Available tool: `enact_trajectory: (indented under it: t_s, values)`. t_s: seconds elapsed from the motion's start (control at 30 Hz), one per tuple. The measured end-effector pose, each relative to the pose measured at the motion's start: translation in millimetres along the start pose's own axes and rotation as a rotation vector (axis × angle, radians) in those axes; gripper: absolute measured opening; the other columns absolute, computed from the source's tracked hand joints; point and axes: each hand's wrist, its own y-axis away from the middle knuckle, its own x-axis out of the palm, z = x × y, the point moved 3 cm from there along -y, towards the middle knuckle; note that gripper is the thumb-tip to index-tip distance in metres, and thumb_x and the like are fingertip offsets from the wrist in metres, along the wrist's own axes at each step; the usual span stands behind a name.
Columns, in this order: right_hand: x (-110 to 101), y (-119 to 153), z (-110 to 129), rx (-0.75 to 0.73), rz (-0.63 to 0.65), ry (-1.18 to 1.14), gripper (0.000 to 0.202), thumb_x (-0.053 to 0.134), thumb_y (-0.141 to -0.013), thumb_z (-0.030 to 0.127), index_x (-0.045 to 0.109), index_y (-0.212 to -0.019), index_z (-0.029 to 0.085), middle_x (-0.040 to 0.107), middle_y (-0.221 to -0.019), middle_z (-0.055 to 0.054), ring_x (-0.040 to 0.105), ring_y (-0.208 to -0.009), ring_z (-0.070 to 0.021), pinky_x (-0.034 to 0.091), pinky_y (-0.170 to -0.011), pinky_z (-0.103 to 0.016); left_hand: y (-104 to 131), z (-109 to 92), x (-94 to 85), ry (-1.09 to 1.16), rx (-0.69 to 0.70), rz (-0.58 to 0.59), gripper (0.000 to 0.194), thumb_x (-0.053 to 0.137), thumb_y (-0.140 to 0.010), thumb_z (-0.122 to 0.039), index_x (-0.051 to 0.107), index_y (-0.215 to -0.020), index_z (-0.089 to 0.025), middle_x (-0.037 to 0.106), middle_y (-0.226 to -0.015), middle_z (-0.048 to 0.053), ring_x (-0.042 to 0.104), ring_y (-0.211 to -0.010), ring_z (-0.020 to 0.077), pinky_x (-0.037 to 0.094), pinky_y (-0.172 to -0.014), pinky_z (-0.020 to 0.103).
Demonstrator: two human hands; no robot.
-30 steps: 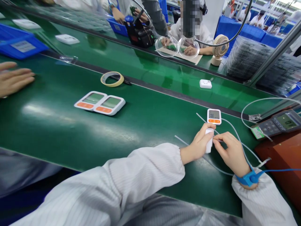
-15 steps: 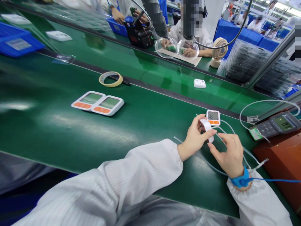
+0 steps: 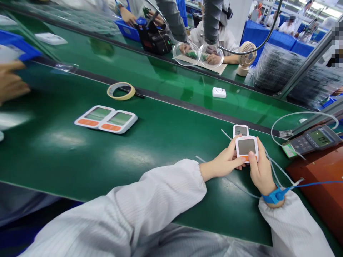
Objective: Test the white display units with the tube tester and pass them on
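A white device with a grey screen and orange strip [image 3: 247, 146] is held between both my hands, its screen facing up. My left hand [image 3: 227, 160] grips its left side. My right hand [image 3: 261, 169], with a blue wrist strap, holds the right side, the thumb on the lower front. Just behind it lies a similar device with digits on its screen [image 3: 240, 130], partly hidden by the held one. Thin clear tubes [image 3: 274, 167] run beside and beneath my hands. Two larger white devices with orange strips [image 3: 106, 119] lie side by side on the green table [image 3: 160, 142].
A tape roll [image 3: 121, 91] and a black pen lie near the dark rail. Beyond it is a small white unit [image 3: 219, 92]. A handheld meter [image 3: 318, 137] rests by an orange box [image 3: 318, 178]. Another person's hand [image 3: 12, 82] is beside the blue bin [image 3: 29, 50].
The held device has turned from edge-on to screen up, and my right hand has closed on it. Another person's hand has come in at the far left.
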Motion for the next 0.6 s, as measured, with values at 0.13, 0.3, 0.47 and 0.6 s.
enact_trajectory:
  t_s: [0.13,0.3,0.47,0.6]
  values:
    - [-1,1,-5,0.011,0.054,-0.048,0.054,0.038,-0.104,0.038,0.034,-0.153,0.015,0.072,-0.102,-0.013,0.069,-0.061,-0.0178,0.056,-0.053,-0.026,1,-4,-0.2,0.062,0.014,0.021,0.097,0.072,-0.085,-0.035,0.007,-0.155,-0.025,0.064,-0.078,-0.001,0.063,-0.066,0.0140,0.050,-0.063,0.027]
    - [-3,3,-5,0.007,0.045,-0.082,0.054,0.037,-0.104,0.038,0.032,-0.154,0.016,0.072,-0.098,-0.011,0.068,-0.059,-0.0176,0.056,-0.053,-0.026,1,-11,2.4,0.112,0.020,0.072,0.095,0.072,-0.084,-0.032,0.009,-0.155,-0.026,0.067,-0.082,0.001,0.065,-0.069,0.0141,0.049,-0.064,0.026]
    - [-1,1,-6,0.047,0.052,-0.070,0.054,0.041,-0.103,0.037,0.035,-0.153,0.018,0.072,-0.100,-0.012,0.065,-0.053,-0.0164,0.055,-0.050,-0.026,1,-9,0.4,0.083,0.006,0.058,0.090,0.071,-0.086,-0.033,0.012,-0.153,-0.025,0.064,-0.083,0.001,0.063,-0.070,0.0134,0.049,-0.065,0.026]
    - [-2,1,-4,0.058,0.066,-0.029,0.054,0.040,-0.102,0.036,0.036,-0.152,0.017,0.073,-0.100,-0.011,0.066,-0.054,-0.0167,0.054,-0.050,-0.026,0,-7,-0.1,0.067,-0.001,0.052,0.090,0.071,-0.085,-0.036,0.012,-0.152,-0.022,0.063,-0.081,0.000,0.061,-0.069,0.0130,0.049,-0.064,0.026]
